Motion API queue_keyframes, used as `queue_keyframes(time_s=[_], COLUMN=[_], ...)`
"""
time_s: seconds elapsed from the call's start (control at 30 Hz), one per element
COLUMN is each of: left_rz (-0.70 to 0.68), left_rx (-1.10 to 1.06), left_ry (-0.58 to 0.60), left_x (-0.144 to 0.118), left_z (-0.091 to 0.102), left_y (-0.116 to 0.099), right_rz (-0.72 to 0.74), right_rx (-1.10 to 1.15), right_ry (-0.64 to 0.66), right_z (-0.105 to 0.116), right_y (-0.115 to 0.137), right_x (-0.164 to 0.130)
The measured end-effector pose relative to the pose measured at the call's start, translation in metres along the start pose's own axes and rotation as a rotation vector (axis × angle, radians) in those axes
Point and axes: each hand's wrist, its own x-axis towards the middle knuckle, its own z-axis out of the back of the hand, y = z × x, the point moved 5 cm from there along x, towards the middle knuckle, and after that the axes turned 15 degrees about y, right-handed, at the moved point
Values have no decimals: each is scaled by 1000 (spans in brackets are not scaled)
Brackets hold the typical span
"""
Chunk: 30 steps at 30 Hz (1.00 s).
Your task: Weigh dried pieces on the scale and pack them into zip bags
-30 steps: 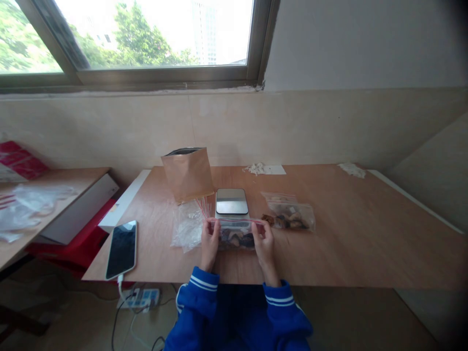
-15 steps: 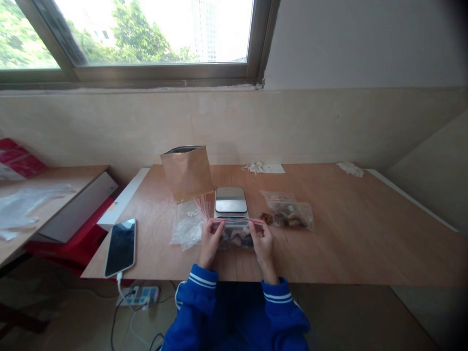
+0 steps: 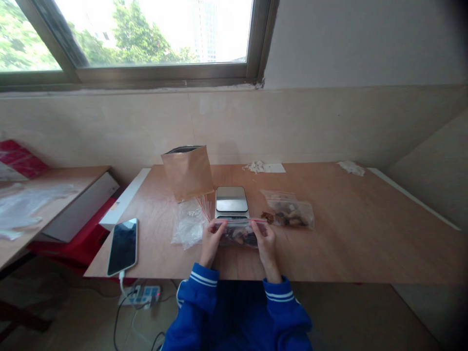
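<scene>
A clear zip-lock bag (image 3: 239, 237) with dark and pale dried pieces inside lies at the table's front, its red-lined top edge toward the scale. My left hand (image 3: 212, 239) pinches the left end of that edge between thumb and fingers. At the right end, my right hand (image 3: 266, 241) pinches the same edge. Just beyond the bag stands a digital scale (image 3: 231, 200) with a bare silver plate; its front part is partly hidden by the bag. Left of my left hand lies a stack of clear zip-lock bags (image 3: 188, 224) with red strips.
An open brown paper pouch (image 3: 188, 173) stands behind the bag stack. Filled zip-lock bags (image 3: 292, 214) lie right of the scale, beside small brown pieces (image 3: 266, 216). A phone (image 3: 123, 246) with a charging cable sits at the left edge. White scraps (image 3: 258, 167) lie at the back.
Both hands keep their pinch on the bag's top edge, with only a slight shift of the fingers. The view has moved very slightly; the other things stay in place.
</scene>
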Motion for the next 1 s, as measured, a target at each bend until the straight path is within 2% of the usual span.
queue_keyframes(time_s=[0.33,0.57,0.73,1.0], left_rz=[0,3,18,58], left_rx=[-34,-12,-1,-54], left_ry=[32,69,37,83], left_x=[3,1,0,1], left_z=[-2,-4,-2,-7], left_y=[7,1,1,2], right_rz=[-53,11,2,-16], right_rx=[38,-9,4,-33], right_ry=[61,50,47,240], right_z=[-7,-5,-4,-11], right_y=[-4,-2,-3,-4], right_x=[1,0,1,3])
